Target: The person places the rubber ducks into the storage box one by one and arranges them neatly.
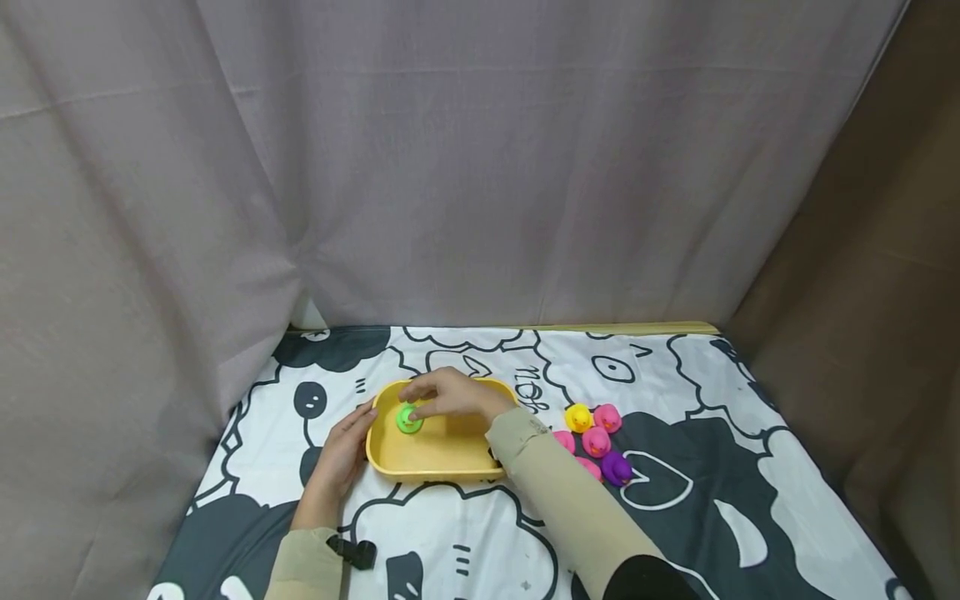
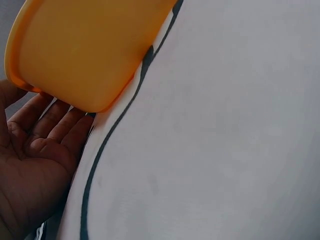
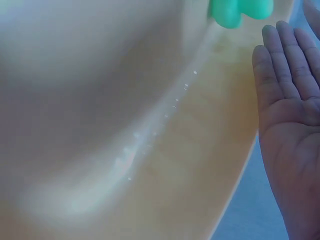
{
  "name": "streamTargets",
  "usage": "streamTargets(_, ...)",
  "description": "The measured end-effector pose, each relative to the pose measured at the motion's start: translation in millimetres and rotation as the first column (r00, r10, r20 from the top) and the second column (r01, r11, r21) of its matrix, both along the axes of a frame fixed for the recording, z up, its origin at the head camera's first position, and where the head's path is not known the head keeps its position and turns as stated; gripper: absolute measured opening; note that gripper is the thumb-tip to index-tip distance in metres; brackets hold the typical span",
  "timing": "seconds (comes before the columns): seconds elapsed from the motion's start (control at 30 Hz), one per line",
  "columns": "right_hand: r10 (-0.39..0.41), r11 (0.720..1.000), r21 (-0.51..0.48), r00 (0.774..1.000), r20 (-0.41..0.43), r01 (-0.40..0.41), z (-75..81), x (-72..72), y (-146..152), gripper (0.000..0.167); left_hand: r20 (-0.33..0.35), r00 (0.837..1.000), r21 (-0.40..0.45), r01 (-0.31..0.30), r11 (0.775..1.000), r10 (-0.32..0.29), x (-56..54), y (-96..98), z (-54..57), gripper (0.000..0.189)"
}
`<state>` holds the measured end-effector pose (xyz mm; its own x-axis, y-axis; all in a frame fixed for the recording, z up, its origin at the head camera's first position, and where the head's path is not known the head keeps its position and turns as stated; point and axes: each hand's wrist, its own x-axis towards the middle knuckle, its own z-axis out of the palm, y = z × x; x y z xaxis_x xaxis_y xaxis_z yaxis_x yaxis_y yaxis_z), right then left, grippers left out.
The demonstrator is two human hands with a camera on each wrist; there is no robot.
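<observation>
A yellow tray sits on the patterned cloth. My left hand rests against its left end. In the left wrist view, the fingers of that hand reach to the outside of the tray wall, and their tips are hidden. A small green toy duck is inside the tray near the left end. Above the tray, my right hand reaches over to the duck, with fingertips close around it. From the right wrist, the fingers look straight and the green duck appears beside them, not enclosed.
Right of the tray lies a cluster of toy ducks: a yellow duck, several pink ducks and a purple duck. My right forearm partly covers some pink ones. A grey curtain hangs behind the table.
</observation>
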<state>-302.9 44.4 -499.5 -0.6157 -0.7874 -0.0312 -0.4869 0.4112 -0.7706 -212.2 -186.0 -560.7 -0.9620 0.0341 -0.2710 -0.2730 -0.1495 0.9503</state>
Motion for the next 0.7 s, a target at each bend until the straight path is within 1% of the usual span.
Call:
streamTargets(0.1,0.004,1.000,-0.016,1.000,-0.009,-0.005,3.9,0.1,2,0.040,-0.008,1.000,0.001,0.003,1.000,-0.003,-0.3,-0.5,-1.4,0.047)
streamTargets(0.23,0.017,0.999,-0.035,0.999,-0.035,-0.018,12.4,2.1,6,0.040,0.001,1.000,-0.005,0.001,1.000,-0.001,-0.6,-0.6,-2.2,0.048)
streamTargets(0.37,-0.007,1.000,-0.006,0.999,-0.038,0.007,25.9,5.7,10,0.040,0.012,1.000,-0.010,0.001,1.000,-0.001,0.3,0.7,0.3,0.049)
streamTargets(0.5,-0.037,0.999,0.028,0.999,-0.036,0.038,40.3,9.0,15,0.041,0.004,1.000,-0.015,-0.004,1.000,0.004,1.2,1.4,1.5,0.048)
streamTargets(0.6,-0.052,0.998,0.025,0.998,-0.038,0.053,49.8,10.6,19,0.042,0.005,1.000,-0.018,-0.004,1.000,0.004,1.0,-0.1,1.7,0.049)
streamTargets(0.7,-0.050,0.999,-0.002,0.998,-0.045,0.050,56.1,10.2,27,0.040,0.013,1.000,-0.013,-0.002,1.000,0.003,0.5,-1.0,1.9,0.050)
